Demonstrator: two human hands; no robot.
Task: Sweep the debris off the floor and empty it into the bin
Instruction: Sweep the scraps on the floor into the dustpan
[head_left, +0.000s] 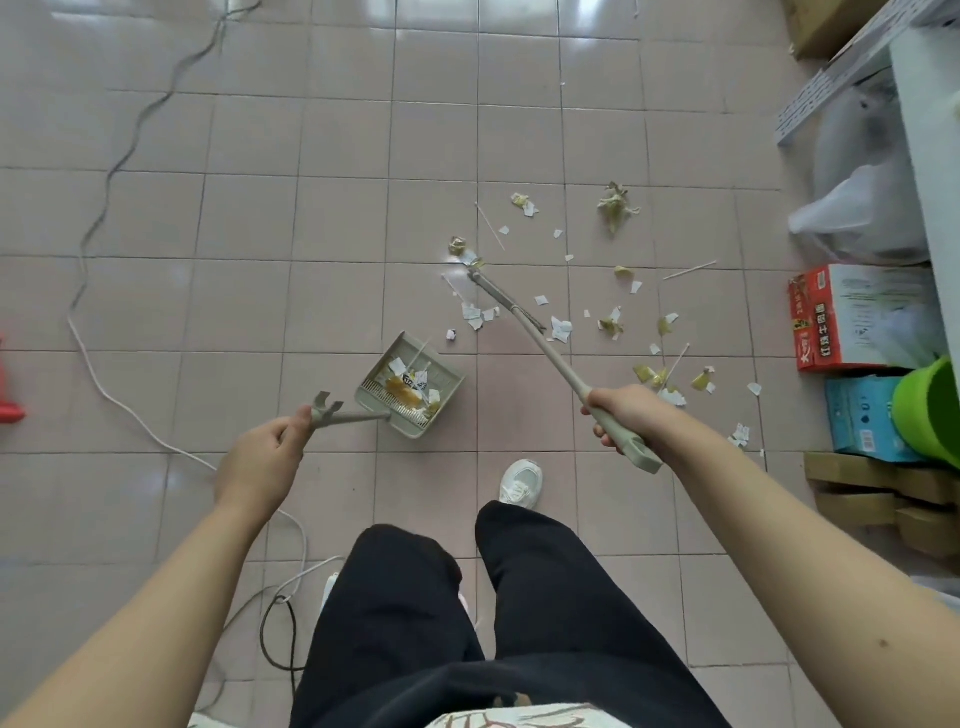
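While both hands grip broom (524, 319) and dustpan (410, 387), boxes (852, 317) flank scattered debris (613, 205).

The dustpan (410, 387) sits on the floor (260, 208), scraps inside it. To its right lie scattered scraps (613, 322), with boxes (852, 317) beyond them.
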